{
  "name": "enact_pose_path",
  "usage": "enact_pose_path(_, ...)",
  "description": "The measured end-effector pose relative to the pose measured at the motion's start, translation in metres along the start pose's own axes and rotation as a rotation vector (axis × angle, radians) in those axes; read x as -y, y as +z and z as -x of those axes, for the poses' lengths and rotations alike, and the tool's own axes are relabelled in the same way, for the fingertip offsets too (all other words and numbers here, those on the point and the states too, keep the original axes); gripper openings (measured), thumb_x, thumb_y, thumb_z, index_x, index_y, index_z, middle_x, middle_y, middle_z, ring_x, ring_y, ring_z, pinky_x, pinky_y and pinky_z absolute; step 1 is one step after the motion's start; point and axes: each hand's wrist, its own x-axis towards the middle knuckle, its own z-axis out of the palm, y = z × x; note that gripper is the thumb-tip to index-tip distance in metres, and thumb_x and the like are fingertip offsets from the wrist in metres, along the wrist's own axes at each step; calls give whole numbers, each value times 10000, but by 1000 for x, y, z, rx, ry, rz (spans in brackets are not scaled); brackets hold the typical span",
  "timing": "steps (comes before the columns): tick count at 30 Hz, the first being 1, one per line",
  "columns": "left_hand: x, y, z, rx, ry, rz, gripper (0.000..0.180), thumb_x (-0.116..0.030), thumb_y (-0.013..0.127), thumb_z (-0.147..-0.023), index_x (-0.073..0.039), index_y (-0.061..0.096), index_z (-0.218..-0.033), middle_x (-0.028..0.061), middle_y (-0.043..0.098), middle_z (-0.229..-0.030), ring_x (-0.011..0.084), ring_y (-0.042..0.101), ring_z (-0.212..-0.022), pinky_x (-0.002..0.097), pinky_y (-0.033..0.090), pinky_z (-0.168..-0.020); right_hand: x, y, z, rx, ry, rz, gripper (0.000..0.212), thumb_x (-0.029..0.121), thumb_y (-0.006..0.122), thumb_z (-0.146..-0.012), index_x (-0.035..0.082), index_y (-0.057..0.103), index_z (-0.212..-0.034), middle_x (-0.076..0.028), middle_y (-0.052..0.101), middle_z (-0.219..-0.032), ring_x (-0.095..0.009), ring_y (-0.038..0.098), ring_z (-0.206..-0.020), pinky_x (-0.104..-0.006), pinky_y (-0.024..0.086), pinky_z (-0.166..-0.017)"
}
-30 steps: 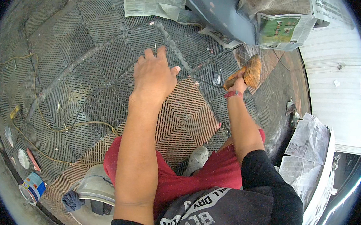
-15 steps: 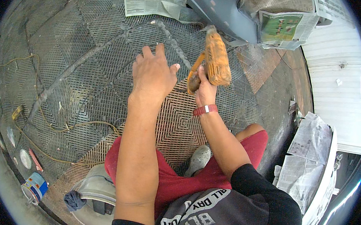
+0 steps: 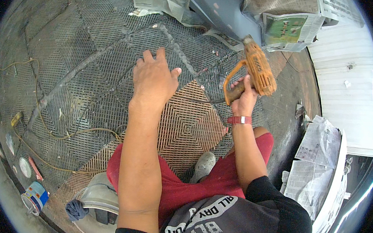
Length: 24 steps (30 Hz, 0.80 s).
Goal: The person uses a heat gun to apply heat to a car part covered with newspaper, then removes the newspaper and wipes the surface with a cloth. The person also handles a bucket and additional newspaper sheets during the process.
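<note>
Head view: right hand (image 3: 245, 97) wrapped around the orange heat gun (image 3: 262, 74) at 2 o'clock, left hand (image 3: 154, 82) at 11 spread, seemingly unloaded; step looks like handling the gun near the grey panel (image 3: 220, 10) at 1, next move likely needing steady aim.

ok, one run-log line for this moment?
left hand: palm down over slatted floor mat, nothing visible in it; right hand: grips orange heat gun by handle; nozzle: toward grey panel
</note>
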Motion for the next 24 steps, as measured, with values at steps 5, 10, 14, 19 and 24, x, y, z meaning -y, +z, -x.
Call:
enact_pose_path(5, 0, -1, 0, 14, 2, -2, 735, -391, 707, -993, 13, 450, -1551, 320, 524, -1440, 491, 538, -1339, 542, 466, -1125, 30, -34, -37, -157, 61, 46, 158, 173, 690, -1051, 51, 594, -1079, -57, 618, -846, -199, 622, -731, -366, 546, -637)
enact_pose_path(10, -2, 2, -2, 17, 4, 2, 746, -396, 717, -983, 12, 452, -1549, 328, 519, -1444, 499, 538, -1335, 544, 468, -1123, 52, -34, -63, -240, 34, 22, 199, 197, 705, -1044, 43, 581, -1055, -58, 601, -822, -201, 614, -715, -375, 539, -626)
enact_pose_path(14, 0, 4, -3, -2, 4, 5, 748, -397, 722, -978, 11, 456, -1545, 326, 523, -1438, 503, 545, -1321, 545, 470, -1117, 59, -14, -50, -183, 38, 41, 196, 178, 716, -1036, 39, 583, -1077, -61, 611, -839, -199, 616, -697, -364, 537, -618)
enact_pose_path(19, -1, 8, -5, -8, 16, -1, 748, -399, 724, -974, 13, 461, -1540, 319, 538, -1413, 502, 564, -1290, 549, 479, -1101, 49, 7, -27, -10, 26, 87, 235, 188, 739, -1020, 37, 592, -1124, -59, 627, -869, -201, 642, -727, -372, 564, -636)
enact_pose_path(24, 4, 9, -4, -33, 22, -8, 743, -396, 722, -976, 13, 463, -1538, 314, 543, -1402, 500, 571, -1280, 549, 493, -1085, 40, 57, 4, 139, 21, 61, 211, 180, 747, -1015, 51, 598, -1090, -48, 634, -875, -182, 647, -729, -347, 562, -650)
